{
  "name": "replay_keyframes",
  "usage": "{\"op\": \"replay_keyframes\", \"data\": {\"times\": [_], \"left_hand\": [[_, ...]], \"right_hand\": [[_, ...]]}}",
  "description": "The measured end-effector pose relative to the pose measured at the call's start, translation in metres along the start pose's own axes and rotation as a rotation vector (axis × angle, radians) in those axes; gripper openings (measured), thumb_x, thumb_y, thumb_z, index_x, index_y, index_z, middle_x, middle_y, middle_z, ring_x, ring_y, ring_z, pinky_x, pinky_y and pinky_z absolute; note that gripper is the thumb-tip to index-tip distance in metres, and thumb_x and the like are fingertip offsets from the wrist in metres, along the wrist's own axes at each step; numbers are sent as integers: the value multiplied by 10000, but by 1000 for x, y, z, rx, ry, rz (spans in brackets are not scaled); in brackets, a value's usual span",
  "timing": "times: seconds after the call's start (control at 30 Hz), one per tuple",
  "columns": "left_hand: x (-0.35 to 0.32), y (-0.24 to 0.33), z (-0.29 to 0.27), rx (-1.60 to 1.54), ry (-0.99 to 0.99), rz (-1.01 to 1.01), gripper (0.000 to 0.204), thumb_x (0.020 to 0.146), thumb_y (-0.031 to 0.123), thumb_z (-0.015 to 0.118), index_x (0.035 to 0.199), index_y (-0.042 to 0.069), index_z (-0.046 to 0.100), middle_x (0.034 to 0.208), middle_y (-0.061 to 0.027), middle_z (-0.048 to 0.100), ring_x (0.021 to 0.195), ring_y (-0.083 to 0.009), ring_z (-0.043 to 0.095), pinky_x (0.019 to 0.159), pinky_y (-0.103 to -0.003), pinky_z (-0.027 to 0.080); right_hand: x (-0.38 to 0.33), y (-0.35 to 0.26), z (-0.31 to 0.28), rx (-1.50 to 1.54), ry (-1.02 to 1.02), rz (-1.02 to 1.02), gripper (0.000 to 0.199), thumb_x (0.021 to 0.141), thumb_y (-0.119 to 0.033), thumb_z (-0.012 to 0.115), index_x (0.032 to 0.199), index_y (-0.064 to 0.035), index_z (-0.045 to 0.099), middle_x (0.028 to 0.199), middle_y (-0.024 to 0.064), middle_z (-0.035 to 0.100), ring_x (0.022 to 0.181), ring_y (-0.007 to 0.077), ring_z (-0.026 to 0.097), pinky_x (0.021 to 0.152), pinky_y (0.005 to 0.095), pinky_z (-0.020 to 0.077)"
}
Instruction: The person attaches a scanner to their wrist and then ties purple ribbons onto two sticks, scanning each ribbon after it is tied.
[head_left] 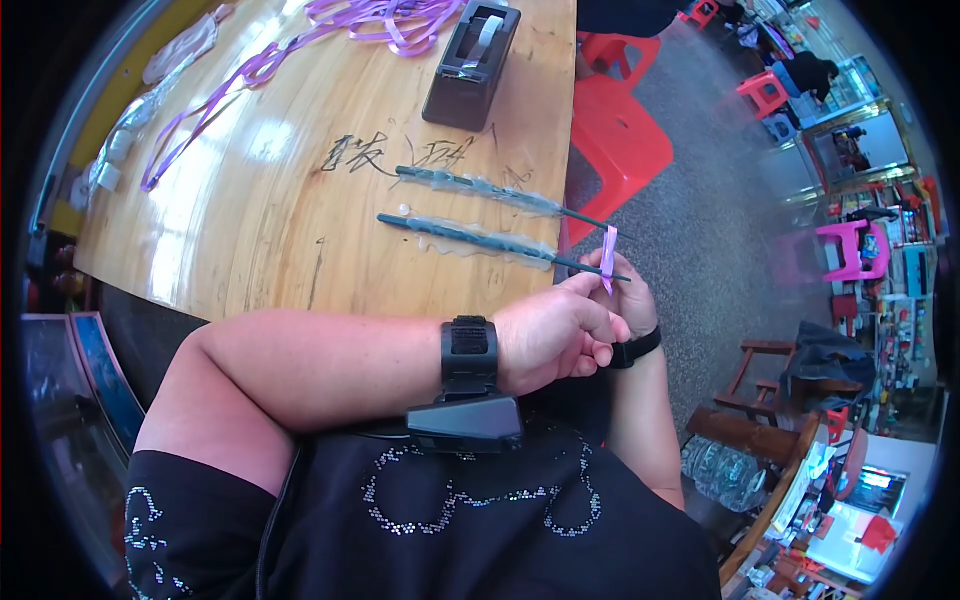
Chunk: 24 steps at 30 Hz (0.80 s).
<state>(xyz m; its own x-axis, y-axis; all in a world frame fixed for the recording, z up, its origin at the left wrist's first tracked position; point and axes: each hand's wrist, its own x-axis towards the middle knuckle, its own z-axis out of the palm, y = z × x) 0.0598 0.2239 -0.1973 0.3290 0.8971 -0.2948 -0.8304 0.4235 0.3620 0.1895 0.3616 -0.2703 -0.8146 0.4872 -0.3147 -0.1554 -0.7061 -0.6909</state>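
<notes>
Two thin dark green rods lie side by side on the wooden table, partly sleeved in clear, bubbly plastic: an upper rod (480,189) and a lower rod (470,239). Their thin right ends stick out past the table's right edge. A short purple ribbon (609,251) is looped around the lower rod's tip. At that tip, my left hand (555,335) pinches the ribbon, its other fingers curled in. My right hand (635,295) closes on the ribbon from the far side, its fingers partly hidden behind the left. Both wrists carry black straps.
A black tape dispenser (472,65) stands on the table (270,190). Loose purple ribbon (385,20) is heaped at the far edge, with a strand trailing left. Crumpled clear plastic (130,120) lies at the left edge. A red stool (625,145) stands beyond the right edge.
</notes>
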Motion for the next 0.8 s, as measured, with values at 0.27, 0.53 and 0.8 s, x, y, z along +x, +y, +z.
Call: {"op": "replay_keyframes", "data": {"times": [0.27, 0.53, 0.8], "left_hand": [[1, 0, 2, 3, 25, -30, 625, 751, -45, 467, 1314, 122, 254, 872, -22, 537, 669, -98, 517, 607, -230, 413], [0, 1, 2, 13, 42, -23, 538, 747, -47, 466, 1239, 109, 313, 866, -17, 537, 662, -97, 518, 596, -223, 414], [1, 0, 4, -5, 47, -27, 487, 754, -41, 470, 1198, 112, 339, 851, -17, 537, 666, -101, 525, 597, -226, 418]], "right_hand": [[16, 15, -1, 185, -279, -29, 274, 932, -263, 453, 917, -7, 550, 912, 116, 569, 786, 206, 574, 718, 327, 487], [5, 9, 37, 50, 74, 57, 318, 920, -282, 470, 1023, 11, 543, 987, 145, 582, 825, 235, 590, 730, 346, 492], [-12, -4, -7, 2, 72, 65, 333, 934, -313, 457, 1063, -18, 541, 960, 123, 600, 868, 232, 577, 779, 331, 458]]}}
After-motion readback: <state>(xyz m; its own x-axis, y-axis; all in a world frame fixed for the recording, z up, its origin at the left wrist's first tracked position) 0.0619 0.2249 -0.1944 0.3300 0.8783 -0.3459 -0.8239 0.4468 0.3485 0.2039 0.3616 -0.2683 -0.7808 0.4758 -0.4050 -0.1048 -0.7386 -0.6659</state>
